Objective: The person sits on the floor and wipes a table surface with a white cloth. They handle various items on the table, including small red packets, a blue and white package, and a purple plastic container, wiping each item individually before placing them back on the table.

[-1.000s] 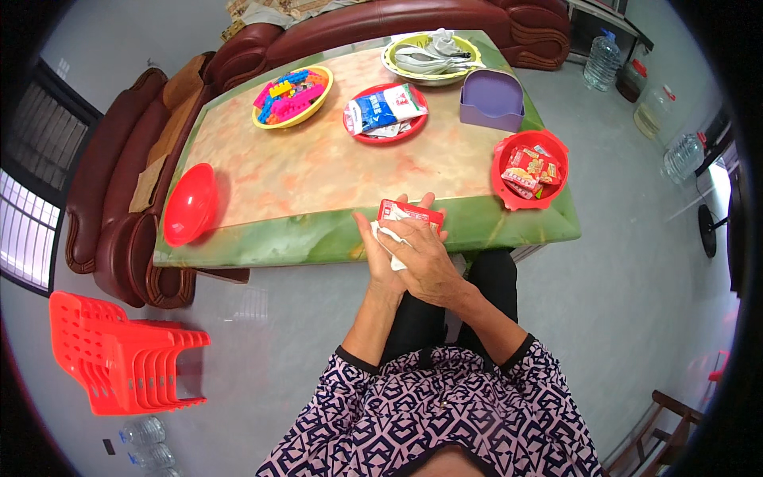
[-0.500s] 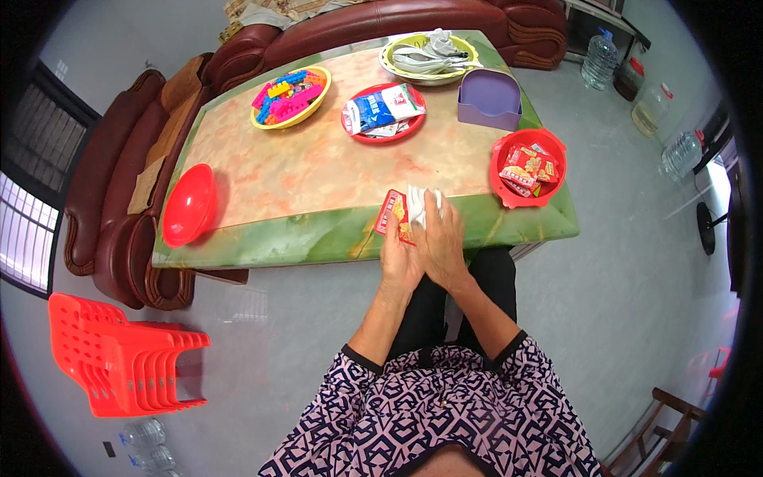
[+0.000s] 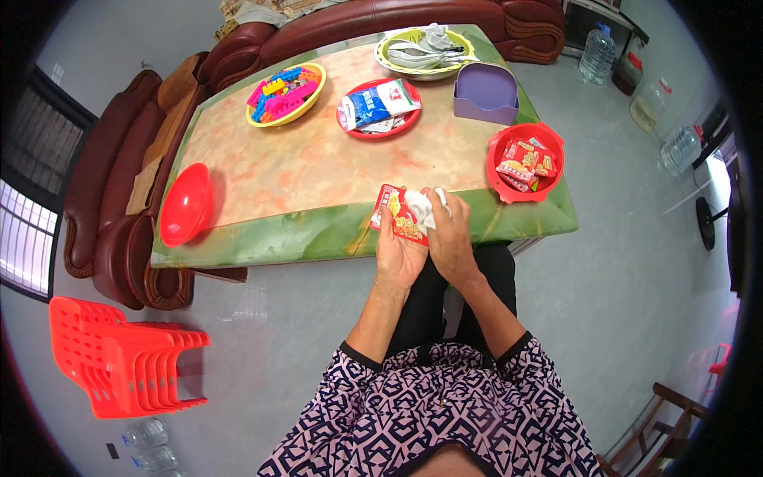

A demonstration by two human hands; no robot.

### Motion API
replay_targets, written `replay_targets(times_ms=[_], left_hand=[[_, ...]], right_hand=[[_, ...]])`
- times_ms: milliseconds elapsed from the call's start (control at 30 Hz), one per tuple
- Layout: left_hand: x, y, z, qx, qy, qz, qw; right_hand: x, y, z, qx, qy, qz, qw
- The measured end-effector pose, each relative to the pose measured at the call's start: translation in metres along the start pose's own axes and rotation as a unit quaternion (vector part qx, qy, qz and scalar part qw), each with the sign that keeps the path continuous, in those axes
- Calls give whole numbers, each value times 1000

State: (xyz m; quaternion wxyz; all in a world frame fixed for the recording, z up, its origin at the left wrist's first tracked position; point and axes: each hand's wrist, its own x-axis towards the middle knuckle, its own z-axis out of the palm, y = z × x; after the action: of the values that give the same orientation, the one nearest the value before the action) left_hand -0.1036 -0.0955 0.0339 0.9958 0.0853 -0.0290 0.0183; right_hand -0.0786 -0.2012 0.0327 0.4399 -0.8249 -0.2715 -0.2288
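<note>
A flat red food packet (image 3: 406,226) with yellow pictures on it is held over the table's near edge. My left hand (image 3: 399,258) grips it from below, thumb on its face. In my right hand (image 3: 454,242) is a bunched white cloth (image 3: 419,207), pressed against the packet's upper right part. The cloth hides some of the packet, and a few of my right fingertips are hidden too. To the right stands a red bowl (image 3: 494,168) with two ear-like handles, holding several similar red packets (image 3: 524,161).
On the marble-patterned table (image 3: 318,179) are a tilted red bowl (image 3: 187,205), a yellow bowl (image 3: 316,94) of toy blocks, a red plate (image 3: 404,126) with packages, a purple container (image 3: 486,103) and a yellow basin (image 3: 470,49) with utensils. Stacked red chairs (image 3: 127,358) stand left.
My right hand has shifted slightly right and drawn back from my left, with the cloth now bunched higher on the packet. More of the packet's face shows. The view has shifted a little.
</note>
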Motion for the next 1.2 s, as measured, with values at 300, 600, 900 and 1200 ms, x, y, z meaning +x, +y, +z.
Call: replay_targets(times_ms=[300, 600, 900, 1200], left_hand=[[-7, 5, 1, 112, 105, -9, 988], [-14, -7, 13, 167, 106, -11, 980], [-18, 4, 19, 204, 114, -34, 972], [-10, 2, -6, 168, 61, -80, 981]], right_hand=[[-16, -16, -5, 10, -48, -93, 994], [27, -19, 1, 29, -18, -84, 996], [9, -26, 3, 39, -53, -105, 992], [-13, -13, -6, 48, -37, -108, 992]])
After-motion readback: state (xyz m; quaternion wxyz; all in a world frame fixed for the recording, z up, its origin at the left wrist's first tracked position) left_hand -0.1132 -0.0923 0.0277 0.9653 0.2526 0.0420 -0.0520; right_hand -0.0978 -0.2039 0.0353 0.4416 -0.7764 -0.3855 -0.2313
